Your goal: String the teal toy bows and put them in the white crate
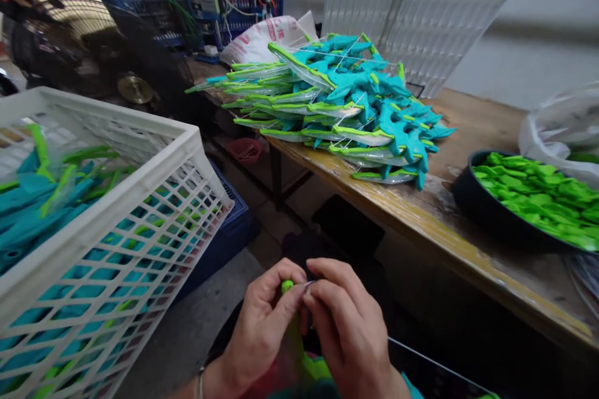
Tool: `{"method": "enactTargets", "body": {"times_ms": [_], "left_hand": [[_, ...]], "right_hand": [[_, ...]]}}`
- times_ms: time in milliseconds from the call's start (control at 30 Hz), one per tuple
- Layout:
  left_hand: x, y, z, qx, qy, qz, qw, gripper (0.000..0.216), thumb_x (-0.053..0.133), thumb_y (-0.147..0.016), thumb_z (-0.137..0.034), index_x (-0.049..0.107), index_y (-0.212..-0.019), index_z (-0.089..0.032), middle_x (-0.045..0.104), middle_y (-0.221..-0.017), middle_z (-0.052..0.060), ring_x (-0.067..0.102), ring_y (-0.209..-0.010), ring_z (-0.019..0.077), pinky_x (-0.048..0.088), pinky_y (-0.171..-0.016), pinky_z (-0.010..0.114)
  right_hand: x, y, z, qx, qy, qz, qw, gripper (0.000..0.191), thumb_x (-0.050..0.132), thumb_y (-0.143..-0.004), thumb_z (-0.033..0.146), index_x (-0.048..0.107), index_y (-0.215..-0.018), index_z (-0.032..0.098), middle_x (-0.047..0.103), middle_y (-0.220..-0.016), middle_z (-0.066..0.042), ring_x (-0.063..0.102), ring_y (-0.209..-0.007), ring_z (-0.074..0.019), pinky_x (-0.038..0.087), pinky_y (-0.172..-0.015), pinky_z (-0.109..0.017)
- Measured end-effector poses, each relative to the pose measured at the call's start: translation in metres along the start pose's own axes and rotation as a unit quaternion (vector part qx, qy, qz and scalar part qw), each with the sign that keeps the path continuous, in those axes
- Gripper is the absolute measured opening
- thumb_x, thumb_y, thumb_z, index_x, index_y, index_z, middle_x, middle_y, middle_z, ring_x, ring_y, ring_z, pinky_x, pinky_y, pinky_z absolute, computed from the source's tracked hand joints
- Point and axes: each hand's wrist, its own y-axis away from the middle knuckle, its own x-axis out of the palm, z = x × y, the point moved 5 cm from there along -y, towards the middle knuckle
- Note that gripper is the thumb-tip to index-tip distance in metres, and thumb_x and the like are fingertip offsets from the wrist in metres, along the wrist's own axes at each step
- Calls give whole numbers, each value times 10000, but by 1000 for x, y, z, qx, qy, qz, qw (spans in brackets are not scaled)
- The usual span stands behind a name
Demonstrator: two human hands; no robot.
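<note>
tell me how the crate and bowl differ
The white crate is boxy with lattice walls; the dark bowl is round with solid walls. The crate holds teal and green pieces; the bowl shows only green ones. The bowl rests on the table; the crate stands left of it. Both hold green pieces.

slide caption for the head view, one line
Left hand and right hand meet at a green part, white crate and wooden bench nearby.
</note>
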Motion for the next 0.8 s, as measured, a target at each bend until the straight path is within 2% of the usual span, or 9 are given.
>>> {"method": "enactTargets", "body": {"times_ms": [133,200,300,333,400,500,600,667,800], "left_hand": [[6,-3,0,-1,9,21,1000,149,586,-1018,-333,640,-943,-215,572,-781,-8,550,-607,102,456,-590,224],[7,-3,4,-8,35,28,999,147,570,-1027,-328,633,-955,-217,560,-776,-11,538,-597,100,446,-579,224],[7,-4,11,-16,82,34,996,164,544,-1043,-337,628,-964,-220,540,-735,-21,511,-577,95,421,-563,216],[6,-5,12,-18,93,36,995,171,543,-1044,-341,628,-959,-220,535,-716,-24,507,-573,95,413,-558,213],[6,-7,15,-26,109,32,993,195,548,-1042,-345,624,-920,-214,523,-683,-29,498,-561,93,400,-548,209],[5,-9,16,-48,114,15,992,256,551,-1041,-352,597,-838,-202,498,-632,-39,471,-530,90,382,-538,216],[3,-9,16,-62,78,0,995,299,554,-1037,-378,580,-803,-194,490,-608,-44,441,-505,87,361,-520,225],[2,-8,16,-71,53,-1,996,314,567,-1029,-397,576,-793,-190,491,-602,-45,430,-496,84,345,-506,226],[3,-7,16,-80,46,-2,996,318,589,-1016,-414,576,-791,-188,495,-593,-46,433,-501,85,340,-507,226]], "right_hand": [[2,4,-16,132,-104,-25,985,70,605,-966,148,634,-948,209,627,-831,-11,636,-665,-105,522,-572,-208],[8,7,-28,235,-230,-13,944,112,636,-975,242,610,-874,201,620,-739,17,623,-541,-91,500,-498,-196],[24,12,-37,358,-395,37,845,287,671,-964,375,537,-784,196,631,-579,31,632,-459,-120,512,-475,-209],[28,13,-38,378,-420,41,824,312,692,-948,400,529,-777,196,630,-544,32,639,-455,-131,518,-478,-213],[32,14,-39,385,-439,32,812,325,727,-920,410,541,-771,190,640,-544,29,648,-453,-138,520,-471,-213],[30,14,-39,343,-418,2,841,286,739,-911,356,583,-751,177,640,-632,33,657,-459,-126,503,-446,-200],[19,12,-35,261,-306,-6,916,204,682,-947,267,655,-766,177,648,-722,12,662,-545,-101,524,-517,-199],[13,10,-29,207,-224,8,952,177,627,-973,224,686,-810,183,660,-743,-3,649,-607,-98,534,-574,-203],[8,12,-24,195,-174,5,965,185,585,-988,216,644,-815,182,637,-716,-1,619,-598,-96,512,-569,-206]]}}
